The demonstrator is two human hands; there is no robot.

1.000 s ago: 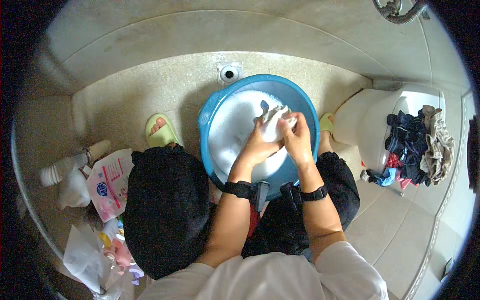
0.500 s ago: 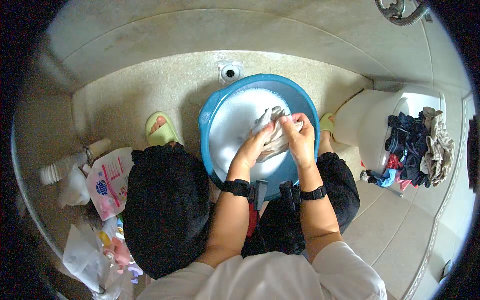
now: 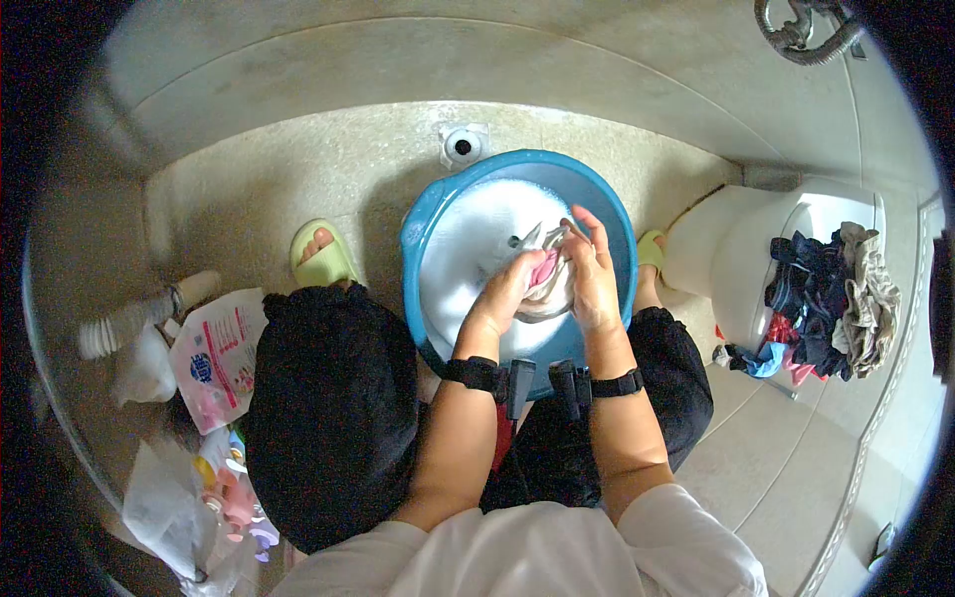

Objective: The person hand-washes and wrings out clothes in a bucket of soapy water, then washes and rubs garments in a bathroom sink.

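Note:
Over a blue basin (image 3: 619,204) of sudsy water (image 3: 463,234), I hold a wet beige-and-white cloth (image 3: 545,302) between both hands. My left hand (image 3: 505,293) is closed on the cloth's left side, with a small pink patch showing by its thumb; whether that is part of the fabric I cannot tell. My right hand (image 3: 594,281) grips the right side, some fingers lifted and slightly bent. The cloth is bunched, its lower edge hanging in a loop just above the suds. Its exact garment kind is not clear.
At right, a pile of dark and beige clothes (image 3: 816,298) lies on a white toilet (image 3: 731,234). A floor drain (image 3: 463,146) sits beyond the basin. To the left are a pink-and-white detergent bag (image 3: 217,358), a ribbed pipe (image 3: 139,323) and plastic items (image 3: 237,497).
My right hand's fingers have lifted and spread somewhat, and the cloth has been turned between my hands. A pink patch now shows near my left thumb.

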